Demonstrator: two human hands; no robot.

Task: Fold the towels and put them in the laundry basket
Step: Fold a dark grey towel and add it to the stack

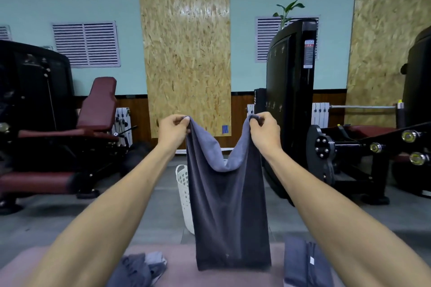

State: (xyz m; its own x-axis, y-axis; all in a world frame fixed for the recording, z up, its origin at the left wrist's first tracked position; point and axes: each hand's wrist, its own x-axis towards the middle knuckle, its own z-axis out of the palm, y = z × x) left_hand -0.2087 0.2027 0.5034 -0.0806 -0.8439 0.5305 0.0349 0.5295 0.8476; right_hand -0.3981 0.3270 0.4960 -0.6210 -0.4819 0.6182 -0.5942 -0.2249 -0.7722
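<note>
Two hands are raised at arm's length, each pinching one top corner of a dark grey towel [228, 205]. My left hand [172, 131] has thumb and fingers curled over the left corner; my right hand [264, 131] grips the right corner the same way. The top edge sags in a deep dip between my hands, showing a lighter grey face. The towel hangs straight down, its lower edge reaching the pinkish padded surface [182, 261] below my forearms. A white perforated laundry basket [184, 193] stands on the floor beyond the towel, mostly hidden behind it. A crumpled grey towel [137, 270] lies under my left forearm; a folded grey towel [305, 265] lies beside my right forearm.
</note>
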